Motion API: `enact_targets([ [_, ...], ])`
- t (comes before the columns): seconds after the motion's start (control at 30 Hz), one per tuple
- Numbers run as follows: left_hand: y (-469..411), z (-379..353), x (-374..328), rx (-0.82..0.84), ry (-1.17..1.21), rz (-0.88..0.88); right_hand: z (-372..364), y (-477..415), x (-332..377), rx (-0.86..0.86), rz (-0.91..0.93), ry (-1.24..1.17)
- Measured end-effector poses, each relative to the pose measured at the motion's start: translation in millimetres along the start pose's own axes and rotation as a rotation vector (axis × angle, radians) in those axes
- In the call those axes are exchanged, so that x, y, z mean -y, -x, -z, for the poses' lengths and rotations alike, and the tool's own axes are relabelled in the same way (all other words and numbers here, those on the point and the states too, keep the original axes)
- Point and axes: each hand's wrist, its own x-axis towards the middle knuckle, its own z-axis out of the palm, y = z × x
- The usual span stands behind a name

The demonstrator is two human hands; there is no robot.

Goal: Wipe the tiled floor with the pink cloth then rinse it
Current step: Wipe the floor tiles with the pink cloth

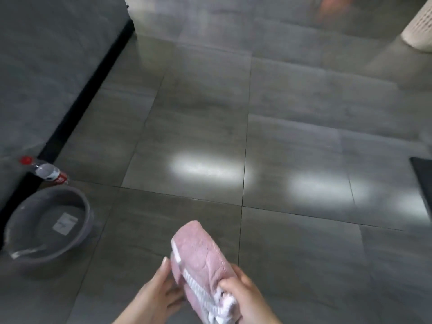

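Observation:
A folded pink cloth [198, 256] with a white striped edge is held above the grey tiled floor [292, 148] at the bottom middle of the view. My right hand [245, 295] grips its near end, thumb on top. My left hand [159, 293] supports the cloth from the left and below, fingers spread against it. A grey plastic basin [77, 199] with some water in it stands on the floor at the lower left, well apart from the cloth.
A clear bottle [46, 170] with a red cap and red label lies beside the basin against a grey wall [46, 66] with a black skirting. A white perforated basket [418, 31] stands far right. A dark mat edge [424, 176] shows at right.

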Motion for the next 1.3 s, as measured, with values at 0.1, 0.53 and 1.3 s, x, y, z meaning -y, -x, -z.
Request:
enact_targets([
  [0.1,50.4,-32.7,-29.2,0.092,0.040,-0.101,13.7,57.7,32.0,0.176,-0.020,0.060],
  [0.53,113.3,-220.7,-83.7,0.080,-0.266,-0.423,127.2,118.7,143.2,0.112,0.259,0.139],
  [1.3,-332.4,-546.0,-164.2,-0.069,-0.547,-0.289,531.3,-247.3,285.5,-0.264,0.241,0.192],
])
